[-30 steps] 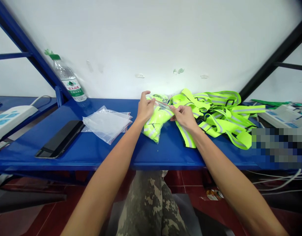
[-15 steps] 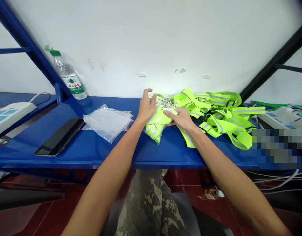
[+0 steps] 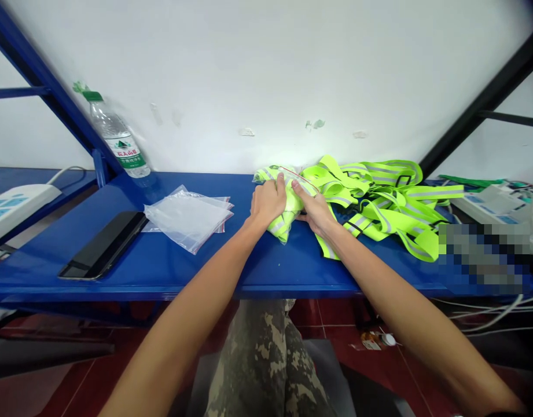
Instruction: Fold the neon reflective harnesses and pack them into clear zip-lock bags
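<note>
A clear zip bag stuffed with a neon-yellow reflective vest [image 3: 287, 204] lies on the blue shelf [image 3: 171, 263]. My left hand [image 3: 267, 201] lies on top of the bag with its fingers curled over it. My right hand [image 3: 313, 207] presses the same bag from the right side, fingers laid along its top edge. Both hands are touching each other over the bag.
A heap of loose neon-yellow reflective vests [image 3: 381, 200] lies right of my hands. A stack of empty clear zip bags [image 3: 187, 215] and a black phone [image 3: 100, 245] lie to the left. A water bottle [image 3: 114, 138] stands by the blue upright. Power strips sit at both ends.
Both hands came off the bag's top seal and moved down onto the bag, pressing it flat. The bag now lies lower and more compact.
</note>
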Demonstrator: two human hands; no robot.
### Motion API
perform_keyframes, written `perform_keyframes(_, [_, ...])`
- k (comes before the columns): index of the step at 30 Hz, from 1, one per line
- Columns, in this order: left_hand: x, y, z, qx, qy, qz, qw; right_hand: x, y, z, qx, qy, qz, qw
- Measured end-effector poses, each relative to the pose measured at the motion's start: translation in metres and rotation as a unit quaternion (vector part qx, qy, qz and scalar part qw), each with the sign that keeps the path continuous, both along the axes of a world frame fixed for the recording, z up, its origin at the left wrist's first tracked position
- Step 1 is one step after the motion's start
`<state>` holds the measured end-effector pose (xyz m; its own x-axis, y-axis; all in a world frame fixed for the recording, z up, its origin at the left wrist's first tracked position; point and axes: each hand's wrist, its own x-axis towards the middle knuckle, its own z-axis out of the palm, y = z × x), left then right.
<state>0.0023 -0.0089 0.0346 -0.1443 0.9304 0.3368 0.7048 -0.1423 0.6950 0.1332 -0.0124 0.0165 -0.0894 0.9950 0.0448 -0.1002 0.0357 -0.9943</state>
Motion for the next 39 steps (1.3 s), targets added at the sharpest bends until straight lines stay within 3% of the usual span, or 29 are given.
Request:
perform_keyframes(8, [0.010,-0.004,-0.008,0.001,0.022,-0.004,1.000,-0.005,0.008,-0.014,0.165,-0.014,-0.081,0.983])
perform_keyframes(15, [0.013,-0.005,-0.010,-0.006,0.008,-0.005,1.000,-0.001,0.008,-0.014,0.209,-0.054,-0.104,0.971])
perform_keyframes(21, [0.006,-0.004,-0.008,-0.021,0.006,-0.031,0.999,0.000,0.003,-0.010,0.190,-0.038,-0.106,0.975])
perform_keyframes(24, [-0.005,-0.003,-0.001,-0.025,0.035,-0.033,0.999,0.005,-0.001,-0.003,0.077,-0.026,-0.072,0.994])
perform_keyframes(26, [-0.013,-0.004,0.006,-0.023,0.065,-0.007,0.998,0.009,-0.004,0.002,-0.016,-0.043,-0.021,0.999])
perform_keyframes(28, [-0.020,-0.006,0.013,-0.001,0.083,0.025,0.996,0.009,-0.006,0.006,-0.060,-0.055,0.003,0.997])
perform_keyframes(32, [-0.022,-0.013,0.022,0.066,0.072,0.073,0.993,0.003,0.004,0.017,-0.039,0.008,-0.070,0.997])
perform_keyframes(36, [-0.010,-0.019,0.020,0.073,0.129,0.137,0.979,-0.003,0.045,0.036,-0.009,0.074,-0.172,0.982])
perform_keyframes(38, [-0.007,-0.020,0.017,0.070,0.171,0.156,0.970,-0.003,0.068,0.041,0.001,0.046,-0.166,0.985])
perform_keyframes(39, [-0.008,-0.020,0.015,0.066,0.191,0.160,0.966,-0.003,0.076,0.040,0.017,-0.015,-0.172,0.985])
